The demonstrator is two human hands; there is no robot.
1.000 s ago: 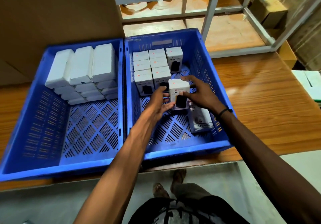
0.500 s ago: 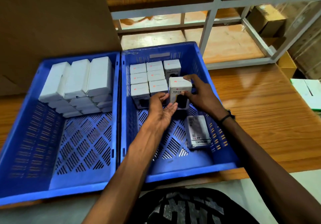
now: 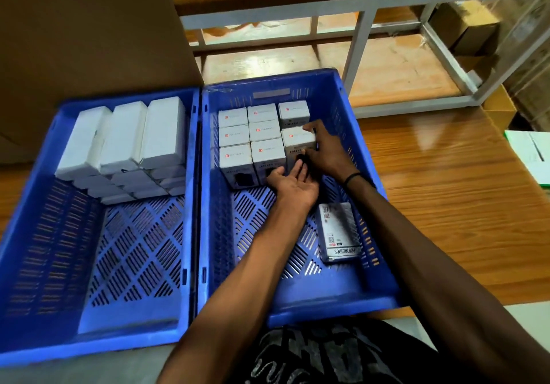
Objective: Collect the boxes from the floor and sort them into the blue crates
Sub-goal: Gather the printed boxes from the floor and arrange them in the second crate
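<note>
Your right hand [image 3: 326,151] fingers grip the box [image 3: 298,145]; left hand [image 3: 293,182] lies open (palm up); a crooked push could topple the neighbouring row [image 3: 265,157].

Two crates are sitting side by side on the table [image 3: 446,205], walls touching. The left crate [image 3: 35,264] is holding a stack of boxes [image 3: 125,145] packed into its far end, near half bare. In the right crate [image 3: 342,100], a block of upright boxes [image 3: 247,139] is filling the far left part, and the right hand [image 3: 327,151] is gripping one box [image 3: 297,142] at the block's right edge, just in front of another. The left hand [image 3: 293,182] is lying palm-up right in front of it. A flat box [image 3: 337,231] is lying near the right wall. Shelving [image 3: 363,26] is standing behind, a big carton [image 3: 89,26] at far left.
</note>
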